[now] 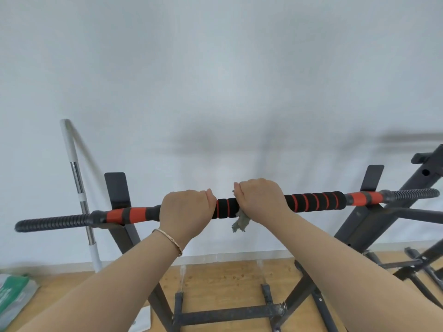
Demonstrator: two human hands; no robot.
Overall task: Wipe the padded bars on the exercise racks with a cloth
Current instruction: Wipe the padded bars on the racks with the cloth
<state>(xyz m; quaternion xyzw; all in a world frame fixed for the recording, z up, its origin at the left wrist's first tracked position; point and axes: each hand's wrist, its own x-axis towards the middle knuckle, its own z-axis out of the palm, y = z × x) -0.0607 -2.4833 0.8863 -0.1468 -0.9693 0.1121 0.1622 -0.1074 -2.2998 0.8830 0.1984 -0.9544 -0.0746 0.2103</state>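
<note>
A long padded bar (316, 202) with black foam and orange stripes runs across the view, resting on a dark metal rack (119, 195). My left hand (185, 209) is wrapped around the bar left of its middle, bare on the padding. My right hand (260, 198) grips the bar just right of the middle with a grey cloth (239, 222) pressed under it; a ragged end of the cloth hangs below the bar. A short stretch of black foam shows between the two hands.
A white wall stands close behind the rack. A white and chrome pole (78, 188) leans on the wall at left. A second dark rack (422, 178) stands at right. Wooden floor (227, 279) lies below, with a green packet (14, 295) at the bottom left.
</note>
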